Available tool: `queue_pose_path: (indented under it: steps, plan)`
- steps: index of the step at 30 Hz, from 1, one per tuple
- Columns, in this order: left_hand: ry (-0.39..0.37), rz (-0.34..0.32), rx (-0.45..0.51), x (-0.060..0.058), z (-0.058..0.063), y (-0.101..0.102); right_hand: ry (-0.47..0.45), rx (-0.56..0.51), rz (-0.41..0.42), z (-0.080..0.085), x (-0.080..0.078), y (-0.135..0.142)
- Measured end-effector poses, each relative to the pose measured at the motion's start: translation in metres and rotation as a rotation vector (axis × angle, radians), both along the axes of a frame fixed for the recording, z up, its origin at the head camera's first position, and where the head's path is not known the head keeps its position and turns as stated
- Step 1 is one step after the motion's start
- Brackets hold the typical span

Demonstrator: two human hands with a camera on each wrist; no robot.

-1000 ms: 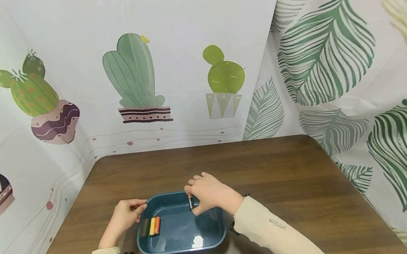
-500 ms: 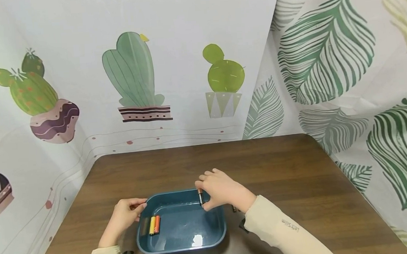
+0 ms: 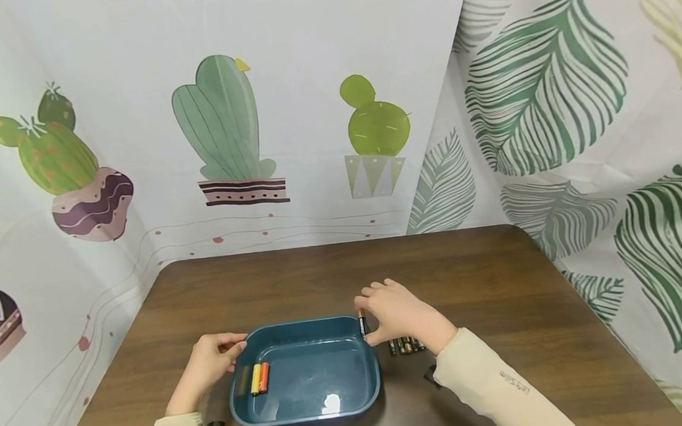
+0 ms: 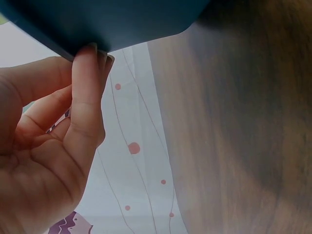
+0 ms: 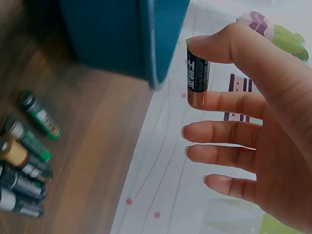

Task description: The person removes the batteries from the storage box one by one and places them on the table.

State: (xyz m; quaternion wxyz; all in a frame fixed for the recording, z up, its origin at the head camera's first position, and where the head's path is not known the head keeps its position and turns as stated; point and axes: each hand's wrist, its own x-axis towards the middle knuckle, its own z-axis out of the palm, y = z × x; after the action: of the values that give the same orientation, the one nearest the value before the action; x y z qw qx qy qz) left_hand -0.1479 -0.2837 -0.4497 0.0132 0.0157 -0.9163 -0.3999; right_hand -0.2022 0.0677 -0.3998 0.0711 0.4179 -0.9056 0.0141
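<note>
A black battery with a copper end (image 5: 198,73) is pinched between the thumb and index finger of my right hand (image 3: 398,311), its other fingers spread apart. That hand is at the right far corner of a blue rectangular tray (image 3: 308,418). My left hand (image 3: 209,361) pinches the tray's left rim between thumb and fingers, as the left wrist view also shows. Inside the tray, at its left side, a yellow battery (image 3: 256,380) and an orange battery (image 3: 264,378) lie side by side.
Several dark batteries (image 3: 406,346) lie in a row on the wooden table (image 3: 470,276) right of the tray, partly hidden by my right wrist. In the right wrist view a green-and-black battery (image 5: 40,115) lies closest to the tray. A cactus-print cloth (image 3: 304,110) hangs behind the table.
My right hand has moved right with the black battery, from over the tray to its right far corner, uncovering more of the batteries on the table. My left hand stays on the rim.
</note>
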Motion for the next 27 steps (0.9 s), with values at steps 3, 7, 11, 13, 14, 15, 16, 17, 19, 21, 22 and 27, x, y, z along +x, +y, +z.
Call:
queue_pose_path:
  steps: [3,7,11,13,14,15,16,17,19,21,22,27]
  plan:
    - [0.001,0.006,0.002,0.0,0.0,0.0,0.005,-0.013,-0.011,-0.001,-0.002,0.006]
    - [-0.002,0.001,0.01,0.0,0.001,0.0,0.005,-0.027,-0.034,-0.002,-0.004,0.015]
    - [-0.008,0.001,0.006,0.002,0.0,0.001,-0.011,-0.032,-0.057,-0.004,-0.006,0.027]
    - [-0.009,0.009,0.006,0.001,0.0,0.001,-0.024,-0.04,-0.068,-0.005,-0.007,0.034]
    - [-0.009,0.01,0.006,0.001,0.0,0.001,-0.031,-0.043,-0.074,-0.005,-0.007,0.037]
    - [-0.009,0.011,0.007,0.001,-0.001,0.001,-0.031,-0.043,-0.082,-0.006,-0.007,0.041]
    - [-0.009,0.014,0.009,0.001,-0.001,0.001,-0.035,-0.046,-0.09,-0.007,-0.007,0.045]
    - [-0.008,0.014,0.009,0.0,-0.001,0.001,-0.039,-0.048,-0.097,-0.008,-0.007,0.048]
    - [-0.006,0.011,0.01,0.001,-0.001,0.0,-0.051,-0.046,-0.115,-0.011,-0.007,0.056]
    - [-0.005,0.006,0.006,0.001,-0.001,0.0,-0.061,-0.044,-0.128,-0.014,-0.007,0.062]
    - [-0.004,0.004,0.006,0.001,-0.001,0.0,-0.073,-0.045,-0.137,-0.015,-0.006,0.065]
    - [-0.009,0.002,0.011,0.001,-0.001,0.0,-0.137,-0.042,-0.178,-0.021,-0.005,0.079]
